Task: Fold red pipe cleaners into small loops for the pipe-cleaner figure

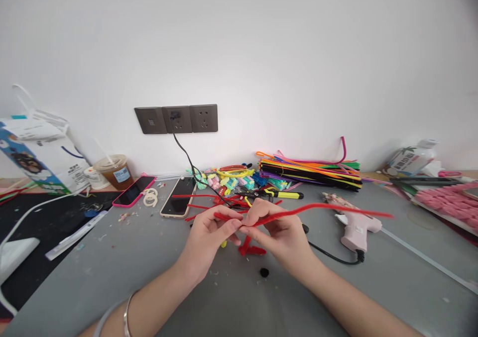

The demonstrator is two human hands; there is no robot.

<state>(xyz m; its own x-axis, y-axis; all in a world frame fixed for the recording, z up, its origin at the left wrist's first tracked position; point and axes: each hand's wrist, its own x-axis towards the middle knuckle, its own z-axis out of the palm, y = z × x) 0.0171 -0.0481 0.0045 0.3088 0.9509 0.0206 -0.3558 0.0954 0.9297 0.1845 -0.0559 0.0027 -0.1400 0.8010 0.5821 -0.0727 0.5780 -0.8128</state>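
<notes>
A long red pipe cleaner [313, 206] is pinched between my two hands over the middle of the table. My left hand [209, 235] closes thumb and fingers on its left end. Right beside it, my right hand [278, 230] grips the same pipe cleaner, and its free length sticks out to the right past the knuckles. Below the hands lie short bent red pieces [252, 250] and a small black pom-pom [264, 273]. More red pipe cleaners [197, 196] are spread behind the hands, near yellow-and-black handled pliers [287, 194].
A bundle of coloured pipe cleaners [309, 172] lies by the wall. To the right rests a pink glue gun [354, 230] with a black cord. Two phones [178, 197] and a drink cup [115, 172] stand left. A cable [182, 150] hangs from the wall socket [177, 119].
</notes>
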